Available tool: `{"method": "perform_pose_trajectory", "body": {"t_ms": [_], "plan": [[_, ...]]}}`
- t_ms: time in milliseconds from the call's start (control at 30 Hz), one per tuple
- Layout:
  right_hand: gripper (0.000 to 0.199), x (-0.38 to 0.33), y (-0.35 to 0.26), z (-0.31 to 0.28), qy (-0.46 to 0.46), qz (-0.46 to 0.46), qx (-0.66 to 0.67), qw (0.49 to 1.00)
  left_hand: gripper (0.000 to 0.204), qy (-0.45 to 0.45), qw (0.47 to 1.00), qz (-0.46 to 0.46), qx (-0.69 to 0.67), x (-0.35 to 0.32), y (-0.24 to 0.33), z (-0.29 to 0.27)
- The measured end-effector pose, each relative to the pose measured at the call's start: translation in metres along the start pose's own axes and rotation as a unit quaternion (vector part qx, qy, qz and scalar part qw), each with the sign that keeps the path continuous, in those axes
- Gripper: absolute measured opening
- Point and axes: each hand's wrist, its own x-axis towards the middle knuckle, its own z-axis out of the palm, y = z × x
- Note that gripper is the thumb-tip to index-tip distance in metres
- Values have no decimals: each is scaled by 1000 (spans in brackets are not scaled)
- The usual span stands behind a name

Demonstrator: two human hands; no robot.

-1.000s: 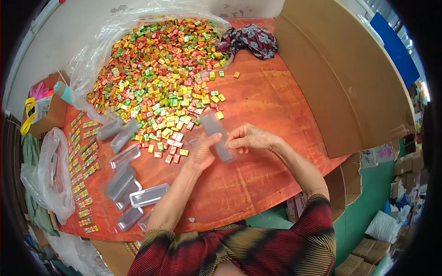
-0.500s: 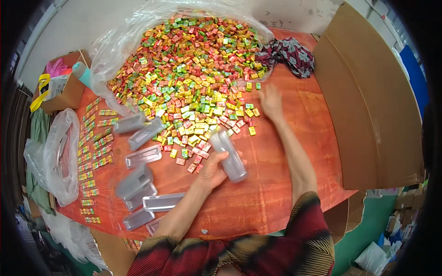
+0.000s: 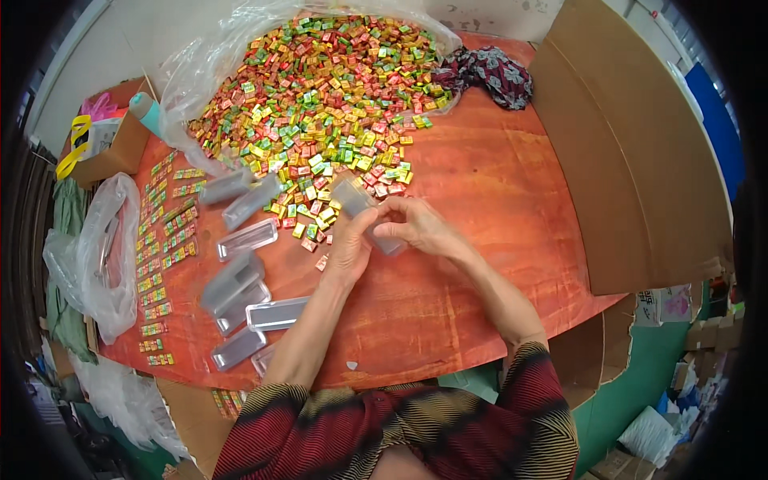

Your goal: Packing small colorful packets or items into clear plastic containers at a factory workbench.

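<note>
My left hand [image 3: 350,244] is closed round a clear, long plastic tray [image 3: 349,194], tilted above the near edge of the heap. My right hand [image 3: 420,226] meets it at the tray, thumb and fingers pinched over its near part; what they hold, if anything, is hidden. Just beyond lies a big heap of small wrapped sweets [image 3: 320,104] in red, yellow, green and orange, with loose pieces scattered toward my left hand. More clear trays [image 3: 248,238] lie left of my left forearm, some stacked, and another tray [image 3: 276,314] rests beside that forearm.
Rows of small sweets [image 3: 178,248] line the table's left side. A clear plastic bag [image 3: 112,248] and a cardboard box [image 3: 128,148] with a turquoise bottle [image 3: 146,112] stand at left. Patterned cloth [image 3: 500,78] lies at the back right. A tall cardboard sheet [image 3: 632,160] bounds the right.
My right hand has come back from the heap's right edge to the tray in my left hand. The left hand has moved slightly left and away from me with the tray.
</note>
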Motion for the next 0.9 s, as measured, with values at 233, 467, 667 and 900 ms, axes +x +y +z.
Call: {"method": "perform_pose_trajectory", "body": {"t_ms": [233,467,667,900], "plan": [[13,-29,6,-7,-103,156,258,948,42,-54,997,-28,49,-18,-10,5],[9,-48,-5,-39,65,-23,-195,978,40,-12,988,-154,-10,-31,-14,1],[3,-33,29,-96,294,-20,-453,842,33,-45,991,-121,-41,-32,-22,10],[10,-57,-5,-26,35,114,75,990,45,-55,995,7,85,-24,-17,40]]}}
